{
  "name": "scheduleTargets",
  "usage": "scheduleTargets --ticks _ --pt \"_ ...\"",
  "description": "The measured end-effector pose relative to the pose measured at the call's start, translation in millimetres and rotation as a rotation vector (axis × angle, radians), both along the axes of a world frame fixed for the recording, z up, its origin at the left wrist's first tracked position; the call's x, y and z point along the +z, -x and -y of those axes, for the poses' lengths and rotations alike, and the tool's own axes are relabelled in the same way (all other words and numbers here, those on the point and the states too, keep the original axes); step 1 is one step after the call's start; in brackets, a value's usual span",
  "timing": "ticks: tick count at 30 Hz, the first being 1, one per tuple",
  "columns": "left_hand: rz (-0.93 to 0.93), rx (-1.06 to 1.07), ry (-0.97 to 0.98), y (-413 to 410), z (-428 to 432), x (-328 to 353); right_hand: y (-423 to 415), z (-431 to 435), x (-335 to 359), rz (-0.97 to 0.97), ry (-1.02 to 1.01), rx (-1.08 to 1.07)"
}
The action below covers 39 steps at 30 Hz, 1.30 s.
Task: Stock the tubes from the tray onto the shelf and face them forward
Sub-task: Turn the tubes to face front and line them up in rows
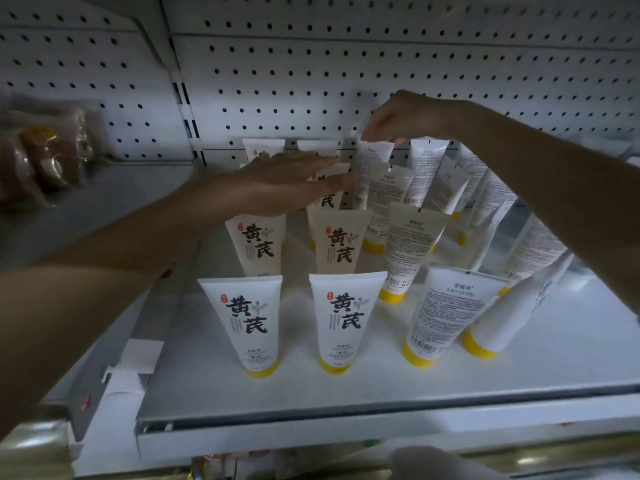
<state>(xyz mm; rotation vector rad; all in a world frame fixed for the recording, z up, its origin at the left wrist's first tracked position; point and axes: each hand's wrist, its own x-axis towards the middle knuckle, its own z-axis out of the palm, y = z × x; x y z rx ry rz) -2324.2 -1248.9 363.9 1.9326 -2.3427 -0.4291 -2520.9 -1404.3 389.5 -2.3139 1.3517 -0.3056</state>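
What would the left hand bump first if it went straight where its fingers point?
Probably the back-turned tube beside the left hand fingertips, whose top the right hand pinches; depth is unclear.

Single head-worn wide-angle view, facing forward and slightly down — close to the shelf (346,389), pegboard (346,64) behind

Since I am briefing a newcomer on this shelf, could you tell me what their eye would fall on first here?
On the white shelf, the front-left tube and its neighbours show bold black characters, while the third front-row tube shows its fine-print barcode side. Behind them, the right hand pinches the top of a back-row tube, and the left hand is stretched flat, fingers straight.
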Motion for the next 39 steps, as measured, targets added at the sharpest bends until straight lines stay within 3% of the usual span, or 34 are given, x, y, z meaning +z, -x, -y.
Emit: scheduleTargets --ticks 15,24,31,39 --pt "-0.034 -0.013 -0.009 0.8 1.4 3.0 16.9 4.4 -3.6 0.194 -0.175 0.002" --pt "-0.053 -0.059 -0.003 -1.9 1.9 2.4 16.3 -0.1 -11.3 0.270 -0.107 -0.008" --pt "-0.061 -0.073 -0.002 -6.3 7.3 0.3 9.2 3.1 -16.8 0.173 0.056 -0.130" --pt "-0.090 -0.094 0.013 -5.4 13.8 1.6 10.3 -3.4 -10.5 0.059 0.149 -0.099"
